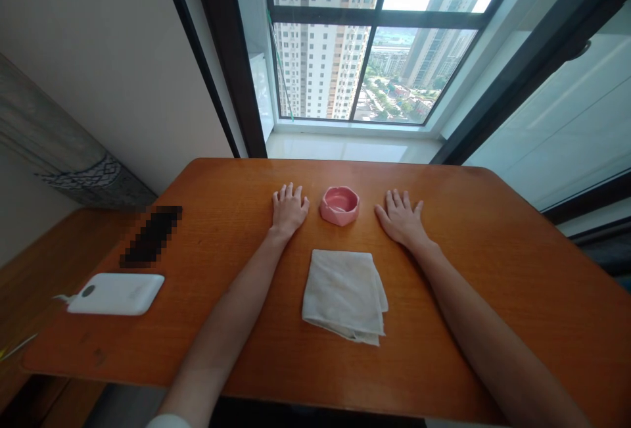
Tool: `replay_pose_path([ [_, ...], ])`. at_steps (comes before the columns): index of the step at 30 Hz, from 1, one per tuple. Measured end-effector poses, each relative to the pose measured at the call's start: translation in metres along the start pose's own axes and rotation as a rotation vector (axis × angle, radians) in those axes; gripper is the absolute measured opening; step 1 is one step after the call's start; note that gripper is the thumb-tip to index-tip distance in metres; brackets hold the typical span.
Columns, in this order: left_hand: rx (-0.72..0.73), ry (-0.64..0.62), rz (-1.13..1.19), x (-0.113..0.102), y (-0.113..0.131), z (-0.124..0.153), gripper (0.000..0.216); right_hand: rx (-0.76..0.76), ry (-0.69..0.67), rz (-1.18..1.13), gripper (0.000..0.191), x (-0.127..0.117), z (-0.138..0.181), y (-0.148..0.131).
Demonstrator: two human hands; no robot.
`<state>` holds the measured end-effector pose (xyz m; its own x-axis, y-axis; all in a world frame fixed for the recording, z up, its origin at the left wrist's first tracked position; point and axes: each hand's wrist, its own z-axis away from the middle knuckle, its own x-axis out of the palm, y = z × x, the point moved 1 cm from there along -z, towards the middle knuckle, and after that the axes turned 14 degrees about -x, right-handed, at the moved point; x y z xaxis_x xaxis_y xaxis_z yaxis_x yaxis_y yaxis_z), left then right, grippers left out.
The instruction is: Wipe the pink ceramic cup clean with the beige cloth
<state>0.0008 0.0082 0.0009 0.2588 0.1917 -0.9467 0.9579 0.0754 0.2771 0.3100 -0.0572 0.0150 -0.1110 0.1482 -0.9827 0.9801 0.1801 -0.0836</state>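
A pink faceted bowl, like an ashtray (340, 206), stands near the far edge of the wooden table (236, 217). To its left my left hand (289, 210) lies palm down on the tabletop, fingers apart, holding nothing. On the other side of the bowl my right hand (401, 219) rests flat with its fingers spread, also holding nothing. Neither hand touches the bowl. Closer to me, between my forearms, lies a folded whitish cloth (344, 295), its layers fanned out at the right corner.
A white device with a cable, perhaps a power bank (116, 294), lies at the table's left side. Behind it is a dark pixelated patch (152, 237). A window (374, 17) is beyond the far edge, and a grey curtain (64, 132) hangs at the left.
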Motion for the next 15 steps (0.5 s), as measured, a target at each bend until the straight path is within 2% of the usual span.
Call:
replay_pose_path([
  [3, -0.005, -0.003, 0.003, -0.001, 0.001, 0.0, 0.056, 0.019, -0.123, 0.043, 0.072, 0.013, -0.003, 0.011],
  [15, -0.003, 0.001, -0.001, 0.001, 0.0, -0.001, 0.056, 0.004, -0.05, 0.0, 0.071, 0.017, 0.0, 0.014],
])
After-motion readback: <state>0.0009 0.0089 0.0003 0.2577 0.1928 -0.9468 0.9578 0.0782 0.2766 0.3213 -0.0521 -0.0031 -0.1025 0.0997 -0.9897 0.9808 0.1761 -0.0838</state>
